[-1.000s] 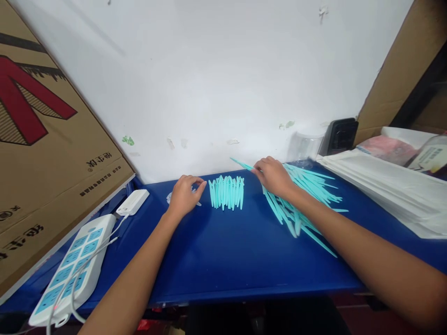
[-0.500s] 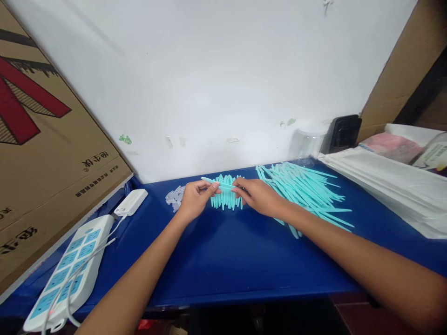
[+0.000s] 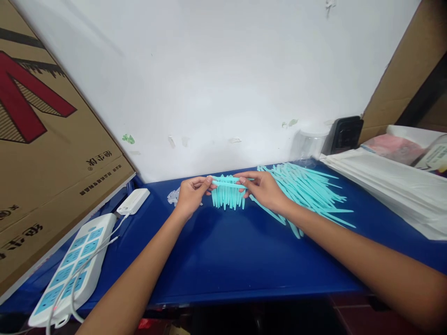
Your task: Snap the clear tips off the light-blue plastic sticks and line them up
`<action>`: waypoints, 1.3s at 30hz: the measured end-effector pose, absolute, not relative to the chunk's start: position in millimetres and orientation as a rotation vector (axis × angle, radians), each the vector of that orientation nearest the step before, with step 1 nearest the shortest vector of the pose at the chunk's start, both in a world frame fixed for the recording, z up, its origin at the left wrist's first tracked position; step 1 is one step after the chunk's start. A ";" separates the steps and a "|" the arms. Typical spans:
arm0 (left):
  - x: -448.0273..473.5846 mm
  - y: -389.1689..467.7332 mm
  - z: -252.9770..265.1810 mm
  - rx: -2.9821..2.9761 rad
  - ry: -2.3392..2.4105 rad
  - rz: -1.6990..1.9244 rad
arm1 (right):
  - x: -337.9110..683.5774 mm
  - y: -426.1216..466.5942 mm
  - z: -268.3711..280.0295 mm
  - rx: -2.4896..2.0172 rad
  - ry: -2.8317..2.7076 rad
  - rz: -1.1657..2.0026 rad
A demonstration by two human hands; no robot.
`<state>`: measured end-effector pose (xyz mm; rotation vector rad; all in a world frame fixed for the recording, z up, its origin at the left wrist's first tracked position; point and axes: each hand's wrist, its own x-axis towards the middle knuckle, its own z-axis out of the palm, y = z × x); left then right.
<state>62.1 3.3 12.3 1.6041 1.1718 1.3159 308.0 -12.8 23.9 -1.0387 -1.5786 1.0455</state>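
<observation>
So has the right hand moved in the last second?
Yes. The right hand came left off the loose pile to the neat row, holding a stick.

Bare blue table [image 3: 223,256] lay open toward 6 o'clock, while the loose teal pile [image 3: 307,190] blocked 3 o'clock and the power strip [image 3: 70,270] crowded 8 o'clock.

Sticks: thin turquoise plastic sticks [image 3: 307,188], smooth, matt.
Table: deep blue tabletop [image 3: 223,253], smooth, slightly glossy.
Box: brown corrugated cardboard box [image 3: 45,153], matt.
Strip: white plastic power strip [image 3: 70,267], glossy.
</observation>
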 end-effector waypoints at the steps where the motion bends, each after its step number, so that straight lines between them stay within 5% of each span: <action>1: 62.0 3.3 12.4 1.595 1.173 1.311 | 307.8 -13.1 24.9 -1.037 -1.540 1.073; 21: 61.4 3.6 13.0 1.563 1.170 1.349 | 306.9 -12.3 20.7 -0.974 -1.637 1.252; 39: 61.3 1.4 17.4 1.673 1.165 1.221 | 316.0 -20.1 30.9 -0.986 -2.159 1.083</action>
